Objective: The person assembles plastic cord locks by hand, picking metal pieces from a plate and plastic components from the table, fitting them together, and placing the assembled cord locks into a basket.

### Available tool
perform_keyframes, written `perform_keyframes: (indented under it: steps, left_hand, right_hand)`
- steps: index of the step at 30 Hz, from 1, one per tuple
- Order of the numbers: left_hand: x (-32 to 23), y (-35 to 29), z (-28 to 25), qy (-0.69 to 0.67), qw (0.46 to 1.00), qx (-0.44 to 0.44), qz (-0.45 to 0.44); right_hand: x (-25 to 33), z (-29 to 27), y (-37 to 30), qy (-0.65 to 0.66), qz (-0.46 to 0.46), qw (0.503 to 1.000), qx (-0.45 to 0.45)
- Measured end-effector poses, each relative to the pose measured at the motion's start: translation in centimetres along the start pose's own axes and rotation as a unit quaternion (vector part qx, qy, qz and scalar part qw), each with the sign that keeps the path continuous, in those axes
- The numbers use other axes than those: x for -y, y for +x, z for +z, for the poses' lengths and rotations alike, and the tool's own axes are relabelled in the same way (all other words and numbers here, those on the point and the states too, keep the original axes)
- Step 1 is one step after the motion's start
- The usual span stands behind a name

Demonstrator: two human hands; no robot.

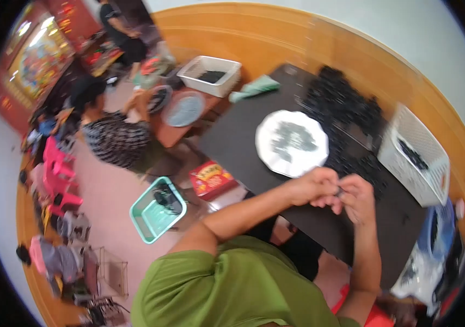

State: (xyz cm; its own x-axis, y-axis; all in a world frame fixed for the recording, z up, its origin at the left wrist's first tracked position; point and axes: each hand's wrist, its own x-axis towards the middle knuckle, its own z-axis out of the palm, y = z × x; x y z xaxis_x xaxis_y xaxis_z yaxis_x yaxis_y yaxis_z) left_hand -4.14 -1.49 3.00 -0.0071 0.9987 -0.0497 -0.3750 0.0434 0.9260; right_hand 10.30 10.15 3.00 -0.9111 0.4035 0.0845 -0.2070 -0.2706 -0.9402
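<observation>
My left hand [319,189] and my right hand [356,199] meet over the near edge of the dark table [232,141]. The fingers of both are closed around one small dark piece [340,192], mostly hidden and too small to name. Just beyond my left hand lies a white plate [265,155] with many tiny grey-green bits [293,139] spread on it. A large heap of small black parts [341,101] covers the far side of the table and trails down toward my right hand.
A white basket [439,180] holding black parts stands at the table's right. Left are a green cloth [257,87], a red box [210,180] and a mint-green tub [148,226] with dark things inside. Another person [118,136] sits at a side table with bowls and a white basket [227,87].
</observation>
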Motion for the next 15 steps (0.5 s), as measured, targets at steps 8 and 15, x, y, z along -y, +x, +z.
perform_keyframes:
  steps: [8, 15]
  left_hand:
    - [-0.31, -0.06, -0.44, -0.052, 0.998, 0.015, -0.018]
    - [0.01, -0.14, -0.06, -0.065, 0.997, 0.034, -0.02]
  right_hand:
    - [-0.16, -0.33, 0.34, 0.07, 0.027, 0.996, 0.052]
    - [-0.02, -0.29, -0.09, 0.069, 0.025, 0.995, 0.072]
